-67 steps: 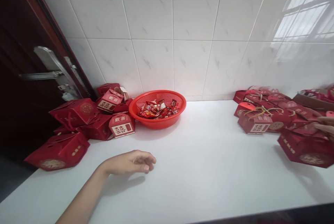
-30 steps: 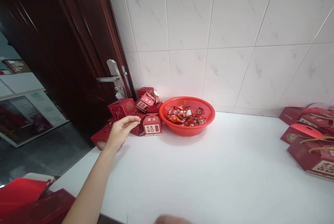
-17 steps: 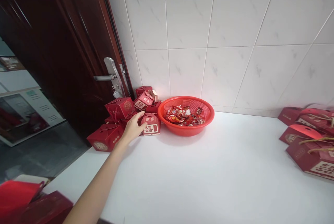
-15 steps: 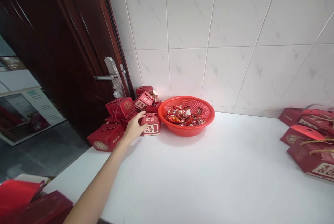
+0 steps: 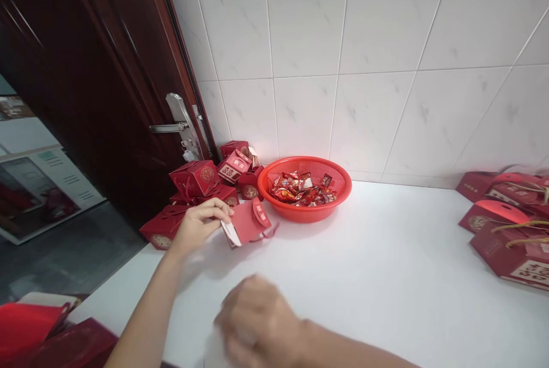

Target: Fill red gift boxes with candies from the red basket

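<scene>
Between the thumb and fingers of my left hand (image 5: 206,222) is a small red gift box (image 5: 246,222), lifted off the table and tipped, with a thin red ribbon dangling at its right. My right hand (image 5: 257,322), smeared by motion, is low in the middle of the view, nearer to me than the box; whether its fingers hold anything is not visible. Just beyond the held box stands a red plastic colander (image 5: 305,213) with wrapped candies (image 5: 302,188) inside. Left of the colander is a pile of red gift boxes (image 5: 195,177).
Red boxes with rope handles (image 5: 506,236) stand at the right end of the white table (image 5: 377,276). More red packaging (image 5: 55,333) sits at the lower left. A tiled wall (image 5: 309,19) rises behind, and a dark wooden door (image 5: 107,70) with a metal handle stands at left.
My left hand has picked up the small box from beside the colander, drawn it toward me and tilted it. My right hand has come into view from below.
</scene>
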`<state>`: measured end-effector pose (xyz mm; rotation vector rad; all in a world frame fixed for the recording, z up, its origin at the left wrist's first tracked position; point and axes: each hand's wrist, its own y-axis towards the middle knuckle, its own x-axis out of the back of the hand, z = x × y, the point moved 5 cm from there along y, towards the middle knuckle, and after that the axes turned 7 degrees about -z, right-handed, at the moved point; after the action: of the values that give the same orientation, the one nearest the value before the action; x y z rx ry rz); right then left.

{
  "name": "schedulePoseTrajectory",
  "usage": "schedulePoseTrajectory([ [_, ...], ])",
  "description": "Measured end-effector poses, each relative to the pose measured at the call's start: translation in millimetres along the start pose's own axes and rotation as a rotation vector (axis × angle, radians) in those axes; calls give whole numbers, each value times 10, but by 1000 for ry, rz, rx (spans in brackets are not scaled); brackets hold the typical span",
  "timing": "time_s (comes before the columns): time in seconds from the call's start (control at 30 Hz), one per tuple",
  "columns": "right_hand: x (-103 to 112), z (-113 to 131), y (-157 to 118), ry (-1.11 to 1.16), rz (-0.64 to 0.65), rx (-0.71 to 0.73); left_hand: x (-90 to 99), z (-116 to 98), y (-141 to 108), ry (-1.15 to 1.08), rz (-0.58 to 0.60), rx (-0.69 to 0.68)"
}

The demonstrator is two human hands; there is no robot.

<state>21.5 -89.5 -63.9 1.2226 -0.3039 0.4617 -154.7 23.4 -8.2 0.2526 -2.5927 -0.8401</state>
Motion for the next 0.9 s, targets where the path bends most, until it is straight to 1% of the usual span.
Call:
schedulePoseTrajectory([
  [0.03, 211, -113, 74, -14, -143, -109, -9, -67, -16, -65, 23, -9],
  [0.07, 421, -214, 134, -30, -255, -205, -37, -131, -30, -123, 50, -17],
  [0.1, 612, -294, 188, -65, -321, -265, -81, -190, -42, -172, 74, -23],
  [0.13, 782, -359, 237, -124, -348, -303, -140, -243, -51, -220, 90, -30],
  [0.2, 1020, -493, 313, -223, -266, -400, -297, -315, -64, -291, 103, -27],
  [0.23, 1113, -566, 326, -264, -213, -477, -390, -333, -67, -319, 101, -18],
  [0.33, 1309, -737, 302, -320, -31, -692, -697, -341, -75, -372, 113, 22],
  [0.4, 1424, -793, 269, -363, 73, -771, -891, -323, -83, -388, 164, 51],
  [0.47, 1533, -825, 236, -448, 181, -805, -1022, -301, -86, -394, 213, 75],
  [0.53, 1629, -857, 200, -561, 268, -840, -1061, -279, -78, -394, 235, 88],
  [0.6, 1685, -891, 176, -668, 321, -878, -1042, -270, -74, -384, 287, 96],
  [0.67, 1667, -909, 178, -735, 377, -875, -1023, -286, -99, -362, 431, 93],
  [0.73, 1586, -904, 205, -764, 445, -820, -1033, -319, -164, -309, 633, 94],
  [0.77, 1539, -895, 219, -768, 477, -790, -1044, -333, -198, -256, 711, 102],
  [0.8, 1494, -884, 232, -768, 505, -763, -1060, -342, -222, -183, 757, 118],
  [0.83, 1457, -873, 239, -765, 530, -743, -1081, -352, -234, -98, 771, 141],
  [0.9, 1406, -855, 238, -751, 572, -718, -1141, -391, -232, 74, 753, 185],
])
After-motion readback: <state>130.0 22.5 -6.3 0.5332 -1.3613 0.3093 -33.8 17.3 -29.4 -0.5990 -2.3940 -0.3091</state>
